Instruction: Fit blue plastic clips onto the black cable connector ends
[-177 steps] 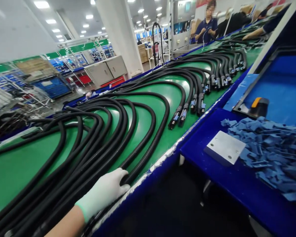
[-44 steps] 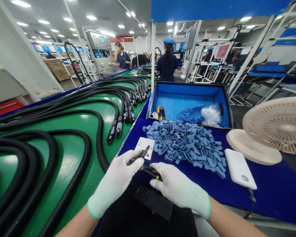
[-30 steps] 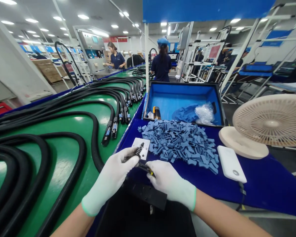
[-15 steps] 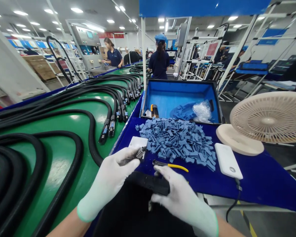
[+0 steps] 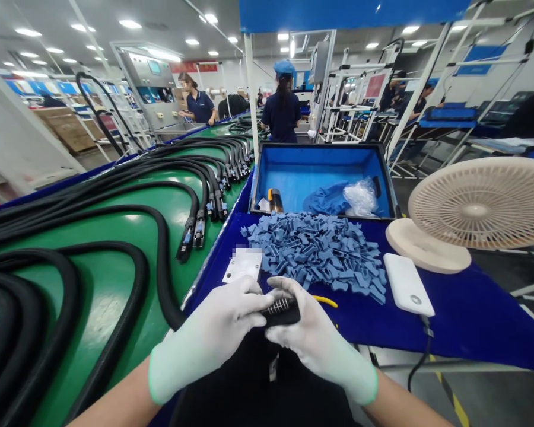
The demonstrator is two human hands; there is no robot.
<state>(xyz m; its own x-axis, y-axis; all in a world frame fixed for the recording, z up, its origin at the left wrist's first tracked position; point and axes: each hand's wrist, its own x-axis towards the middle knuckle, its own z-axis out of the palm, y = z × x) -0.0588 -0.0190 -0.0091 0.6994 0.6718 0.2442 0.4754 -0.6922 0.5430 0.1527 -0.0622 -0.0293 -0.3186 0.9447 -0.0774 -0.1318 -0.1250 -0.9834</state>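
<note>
Both my hands wear white gloves and meet low in the middle. A black hose end (image 5: 281,309) with pale ribbed coil lines on its side lies between them. My left hand (image 5: 220,320) pinches its left part between thumb and fingers. From the right, my right hand (image 5: 314,338) wraps round its other end, fingers above and thumb below. The gloves cover much of the piece. Just beyond my left hand sits a white block with holes (image 5: 244,265). A yellow tool handle (image 5: 326,301) shows past my right hand; the rest of that tool is hidden.
A heap of blue plastic clips (image 5: 315,255) covers the blue cloth, with a blue bin (image 5: 320,160) behind. To the right are a white power bank (image 5: 408,283) and a fan (image 5: 480,204). Black hoses (image 5: 155,222) lie on the green bench. Co-workers stand farther back.
My hands have come together. The coil end in my left hand has moved right and down to meet the black sleeve piece in my right hand. The view has shifted slightly.
</note>
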